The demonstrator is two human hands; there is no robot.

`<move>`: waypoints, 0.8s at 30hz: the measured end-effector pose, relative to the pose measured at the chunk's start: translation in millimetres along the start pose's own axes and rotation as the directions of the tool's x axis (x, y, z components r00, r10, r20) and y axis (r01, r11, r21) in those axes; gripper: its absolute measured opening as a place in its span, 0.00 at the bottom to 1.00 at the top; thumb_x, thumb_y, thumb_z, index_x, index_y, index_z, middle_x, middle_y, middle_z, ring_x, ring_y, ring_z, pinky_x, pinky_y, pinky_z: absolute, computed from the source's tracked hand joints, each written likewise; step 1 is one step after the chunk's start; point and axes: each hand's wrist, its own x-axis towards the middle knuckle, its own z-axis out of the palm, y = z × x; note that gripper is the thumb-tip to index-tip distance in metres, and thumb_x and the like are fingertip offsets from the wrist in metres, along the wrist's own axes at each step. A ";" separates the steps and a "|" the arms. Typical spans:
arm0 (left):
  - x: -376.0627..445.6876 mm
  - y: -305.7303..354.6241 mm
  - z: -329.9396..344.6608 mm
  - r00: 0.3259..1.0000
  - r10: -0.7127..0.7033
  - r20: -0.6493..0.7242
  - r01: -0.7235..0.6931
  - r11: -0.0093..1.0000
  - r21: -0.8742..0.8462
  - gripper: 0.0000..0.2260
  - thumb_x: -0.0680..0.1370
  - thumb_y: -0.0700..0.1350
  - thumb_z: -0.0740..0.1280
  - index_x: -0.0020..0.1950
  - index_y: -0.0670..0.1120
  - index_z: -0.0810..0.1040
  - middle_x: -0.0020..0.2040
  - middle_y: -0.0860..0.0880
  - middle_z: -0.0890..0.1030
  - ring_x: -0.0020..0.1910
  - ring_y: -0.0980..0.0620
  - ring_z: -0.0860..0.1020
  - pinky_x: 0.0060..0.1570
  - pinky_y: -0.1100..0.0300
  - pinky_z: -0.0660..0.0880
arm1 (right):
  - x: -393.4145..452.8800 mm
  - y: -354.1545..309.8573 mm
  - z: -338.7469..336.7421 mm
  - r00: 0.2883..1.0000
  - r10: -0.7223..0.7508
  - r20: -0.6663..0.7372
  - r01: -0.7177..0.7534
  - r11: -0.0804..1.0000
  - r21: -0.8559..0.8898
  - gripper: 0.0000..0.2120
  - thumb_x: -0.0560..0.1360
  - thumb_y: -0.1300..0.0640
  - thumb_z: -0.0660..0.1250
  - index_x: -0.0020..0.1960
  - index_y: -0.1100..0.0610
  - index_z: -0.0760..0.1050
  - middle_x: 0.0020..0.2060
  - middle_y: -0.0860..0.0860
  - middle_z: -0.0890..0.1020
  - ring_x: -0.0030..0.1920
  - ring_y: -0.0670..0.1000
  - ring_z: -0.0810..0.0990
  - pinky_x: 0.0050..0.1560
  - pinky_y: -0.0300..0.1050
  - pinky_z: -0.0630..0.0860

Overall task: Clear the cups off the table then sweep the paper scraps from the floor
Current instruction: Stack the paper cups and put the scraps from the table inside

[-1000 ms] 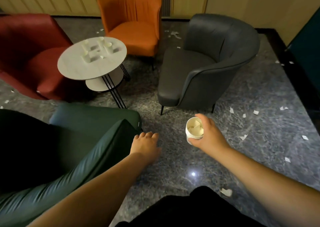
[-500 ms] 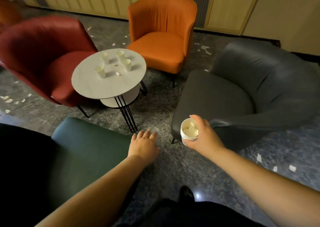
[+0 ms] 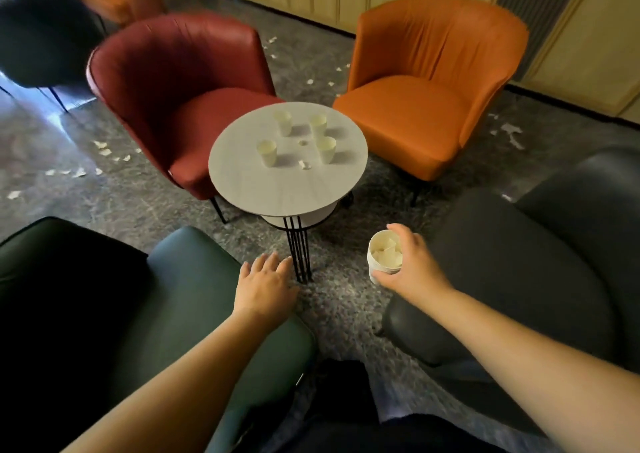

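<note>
- Head view, against a second ago: table point(image 3: 287, 189) now centred and much closer, up from the upper left; red chair point(image 3: 180, 96) and orange chair point(image 3: 426, 89) now flanking it; grey chair point(image 3: 533, 262) slid off to the right.
- Meaning for the task, as a judgement: approach to the table nearly done, clearing of it about to begin, sweeping not yet started.
- Four cups point(image 3: 266, 152) upright on the tabletop, none touched; two small scraps between them.
- Scraps point(image 3: 104, 148) scattered on the floor beside the red chair, behind both far chairs and by the orange chair's right side.
- Right hand point(image 3: 412, 265): fingers curled round a held cup point(image 3: 382, 257), thumb at the near rim; cup upright in the air between table leg and grey chair, with folded white paper inside.
- Left hand point(image 3: 265, 284): fingers straight and slightly spread, palm down, holding nothing, above the floor just off the green chair point(image 3: 194, 314); contact with the chair impossible to tell.
</note>
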 end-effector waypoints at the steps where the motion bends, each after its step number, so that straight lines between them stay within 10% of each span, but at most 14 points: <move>1: 11.4 -6.1 -1.4 1.000 -0.014 0.002 0.014 1.000 -0.002 0.28 0.80 0.59 0.58 0.78 0.54 0.57 0.79 0.48 0.59 0.77 0.46 0.54 0.75 0.46 0.50 | 15.0 -4.2 0.8 1.000 -0.008 0.004 0.008 1.000 -0.010 0.41 0.65 0.52 0.77 0.72 0.47 0.59 0.63 0.54 0.66 0.57 0.55 0.73 0.54 0.48 0.74; 24: 258.2 -107.0 -68.0 0.957 -0.288 0.026 0.288 0.958 0.003 0.28 0.80 0.60 0.58 0.78 0.54 0.56 0.79 0.47 0.57 0.78 0.44 0.55 0.75 0.45 0.53 | 329.9 -64.7 39.7 0.961 -0.174 0.215 0.185 0.982 -0.031 0.40 0.64 0.47 0.76 0.69 0.41 0.57 0.63 0.51 0.67 0.58 0.54 0.74 0.52 0.43 0.72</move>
